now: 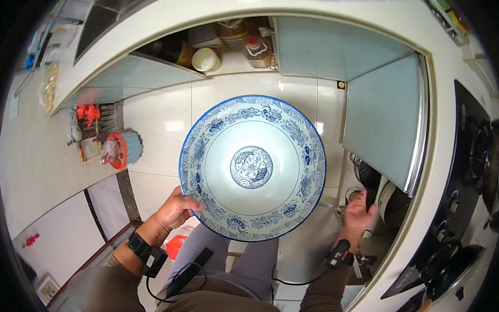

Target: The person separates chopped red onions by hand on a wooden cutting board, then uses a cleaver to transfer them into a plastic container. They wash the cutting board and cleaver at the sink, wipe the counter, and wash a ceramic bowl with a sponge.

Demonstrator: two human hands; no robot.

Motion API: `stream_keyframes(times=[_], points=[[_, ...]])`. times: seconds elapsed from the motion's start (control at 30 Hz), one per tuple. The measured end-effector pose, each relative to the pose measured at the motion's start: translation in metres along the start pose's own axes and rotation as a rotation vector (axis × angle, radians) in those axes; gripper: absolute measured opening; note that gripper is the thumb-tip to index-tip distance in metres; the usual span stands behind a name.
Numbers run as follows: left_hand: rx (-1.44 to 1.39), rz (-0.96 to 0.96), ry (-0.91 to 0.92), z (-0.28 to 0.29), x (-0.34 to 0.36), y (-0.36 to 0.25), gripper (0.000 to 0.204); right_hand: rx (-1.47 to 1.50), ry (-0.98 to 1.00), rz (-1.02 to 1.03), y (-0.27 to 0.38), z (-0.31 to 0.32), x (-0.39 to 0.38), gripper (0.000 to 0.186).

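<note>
A large blue-and-white patterned bowl (222, 149) is in front of me, its inside turned up and a fish design at its centre. My left hand (174, 209) grips its near left rim, the thumb over the edge and the other fingers hidden beneath. Off to the right, apart from the bowl, my right hand (359, 212) has its fingers spread and holds nothing. It is beside the open lower cupboard, where a dark pan (366, 175) and a pale round-edged vessel (387, 202) are partly visible behind the frosted door (383, 116).
Ahead, an open cupboard holds a red-capped oil bottle (257, 50) and a pale tub (205, 60). Another door (137, 75) juts out at the left. A grey-blue and orange bin (130, 150) stands on the floor. On the right counter is a black stove (457, 202) with pans.
</note>
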State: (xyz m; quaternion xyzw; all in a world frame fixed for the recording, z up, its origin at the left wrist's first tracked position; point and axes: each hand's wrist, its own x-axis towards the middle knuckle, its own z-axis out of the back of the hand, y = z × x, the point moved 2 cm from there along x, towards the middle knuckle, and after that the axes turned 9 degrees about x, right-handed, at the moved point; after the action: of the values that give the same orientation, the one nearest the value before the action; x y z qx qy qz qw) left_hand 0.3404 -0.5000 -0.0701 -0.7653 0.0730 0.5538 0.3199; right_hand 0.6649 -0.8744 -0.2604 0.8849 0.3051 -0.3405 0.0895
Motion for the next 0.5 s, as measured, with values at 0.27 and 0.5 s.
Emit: stream_keyframes(times=[0.27, 0.5], points=[[-0.054, -0.167, -0.040, -0.015, -0.012, 0.016, 0.050, -0.134, -0.036, -0.224, -0.114, -0.059, -0.015, 0.045], [-0.018, -0.371, 0.043, -0.030, -0.047, 0.031, 0.052, -0.383, 0.070, -0.195, -0.102, -0.103, -0.049, 0.035]])
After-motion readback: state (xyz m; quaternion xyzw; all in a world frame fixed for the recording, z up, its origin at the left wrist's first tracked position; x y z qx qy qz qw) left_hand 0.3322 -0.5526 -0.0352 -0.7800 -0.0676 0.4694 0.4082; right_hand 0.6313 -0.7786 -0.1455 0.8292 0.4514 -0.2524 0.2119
